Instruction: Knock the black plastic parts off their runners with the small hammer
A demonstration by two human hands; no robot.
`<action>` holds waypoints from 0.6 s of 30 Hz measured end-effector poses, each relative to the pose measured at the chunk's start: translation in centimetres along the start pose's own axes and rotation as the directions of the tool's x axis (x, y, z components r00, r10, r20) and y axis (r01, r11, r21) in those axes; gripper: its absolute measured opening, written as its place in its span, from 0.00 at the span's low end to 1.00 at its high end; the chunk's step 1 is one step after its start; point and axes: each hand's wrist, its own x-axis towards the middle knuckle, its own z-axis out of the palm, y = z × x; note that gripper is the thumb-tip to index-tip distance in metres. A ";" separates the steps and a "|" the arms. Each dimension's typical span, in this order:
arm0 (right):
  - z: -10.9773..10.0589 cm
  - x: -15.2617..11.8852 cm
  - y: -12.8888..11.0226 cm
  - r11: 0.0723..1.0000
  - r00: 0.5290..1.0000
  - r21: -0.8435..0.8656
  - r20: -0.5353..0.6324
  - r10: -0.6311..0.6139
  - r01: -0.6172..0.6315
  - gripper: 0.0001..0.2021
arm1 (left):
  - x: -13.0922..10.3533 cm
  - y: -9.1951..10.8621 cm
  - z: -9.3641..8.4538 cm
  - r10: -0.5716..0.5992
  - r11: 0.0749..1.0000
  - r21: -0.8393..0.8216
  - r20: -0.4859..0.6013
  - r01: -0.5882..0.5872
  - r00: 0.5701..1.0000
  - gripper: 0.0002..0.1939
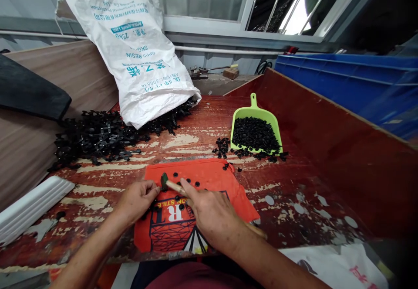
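Observation:
My right hand (212, 217) is closed round the wooden handle of a small hammer (164, 181), its dark head turned to the left. Close beside that head, the fingertips of my left hand (137, 199) are pinched together; what lies between them is too hidden to make out. Both hands are over an orange printed cloth or sheet (199, 171) spread at the front of the table. Several small round black pieces (197, 184) are scattered on this sheet, some near my fingers.
A white resin sack (143, 62) leans over a heap of black parts (98, 134) at the left. Small black pieces fill a green dustpan (254, 101) and spill before it. Wooden boards (326, 141) flank the table, with a blue crate (352, 79) behind. A white ridged piece (35, 206) lies left.

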 end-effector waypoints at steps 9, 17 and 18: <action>-0.4 0.1 -0.1 0.999 1.000 0.021 0.007 -0.027 0.027 0.28 | 0.2 -0.3 0.0 0.018 0.999 0.050 0.004 -0.019 1.000 0.19; -3.0 -3.9 3.5 0.939 0.981 0.338 -0.155 0.117 -0.058 0.26 | -3.5 3.0 -1.2 -0.050 0.797 -0.596 0.097 0.098 0.994 0.19; -2.6 -4.6 4.0 0.936 0.980 0.342 -0.145 0.137 -0.081 0.26 | -3.7 3.2 -1.0 -0.062 0.771 -0.626 0.113 0.119 0.992 0.20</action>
